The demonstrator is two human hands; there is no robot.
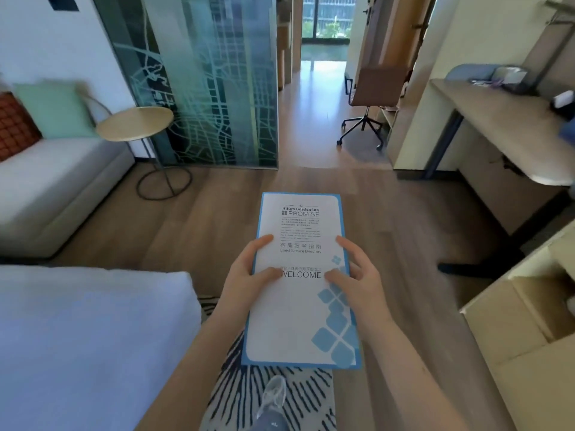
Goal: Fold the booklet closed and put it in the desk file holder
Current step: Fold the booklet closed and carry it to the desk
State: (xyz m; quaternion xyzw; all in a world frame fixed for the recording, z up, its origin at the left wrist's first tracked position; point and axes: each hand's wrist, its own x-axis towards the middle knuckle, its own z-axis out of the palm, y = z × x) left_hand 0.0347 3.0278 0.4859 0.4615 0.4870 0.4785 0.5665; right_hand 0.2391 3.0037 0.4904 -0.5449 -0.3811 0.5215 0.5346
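Both hands, left hand and right hand, grip the side edges of the white, blue-bordered paper booklet, already folded closed with its cover up, so carrying it to the pale wooden desk remains; no file holder is clearly discernible.

Bright, even daylight, coming from the far window, with glare on the floor beneath it. Shadows soft and weak. Strong wide-angle bending at the edges. Far right bench smeared by motion blur; left sofa soft. Print on the booklet mostly sharp.
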